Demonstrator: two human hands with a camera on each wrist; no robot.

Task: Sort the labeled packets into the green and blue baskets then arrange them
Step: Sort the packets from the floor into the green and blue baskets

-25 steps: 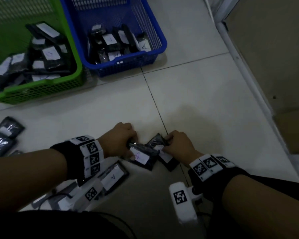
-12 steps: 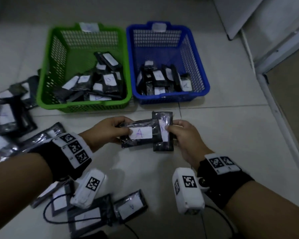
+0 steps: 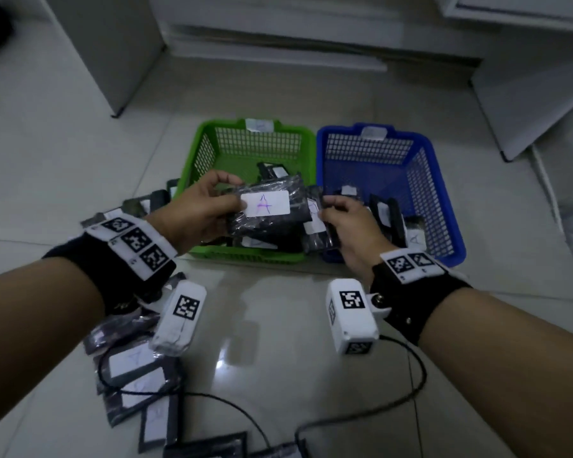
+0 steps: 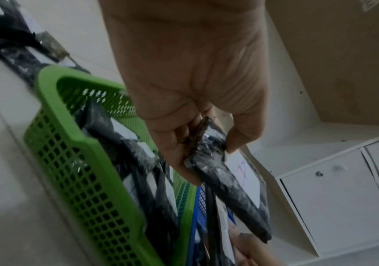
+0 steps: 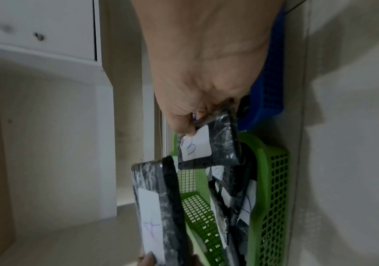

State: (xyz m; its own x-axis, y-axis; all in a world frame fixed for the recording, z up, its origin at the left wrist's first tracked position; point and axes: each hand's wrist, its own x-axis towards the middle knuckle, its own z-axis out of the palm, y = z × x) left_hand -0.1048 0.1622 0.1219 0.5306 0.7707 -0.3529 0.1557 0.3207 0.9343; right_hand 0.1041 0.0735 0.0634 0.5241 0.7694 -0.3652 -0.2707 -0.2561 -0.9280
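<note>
Both hands have risen over the baskets, left hand [image 3: 197, 209] pinching packet A [image 3: 272, 209], right hand [image 3: 351, 226] pinching packet B [image 5: 206, 144].

The packet marked A [image 3: 268, 206] is showing glossy black wrap and a white label lettered in purple ink. The packet marked B [image 5: 209, 144] is showing the same black with a white label, its letter in blue. The green basket [image 3: 212, 133] and the blue basket [image 3: 444, 200] are showing grid-mesh walls. White wristbands [image 3: 136, 241] are carrying black-and-white square code markers over black cuffs.
</note>
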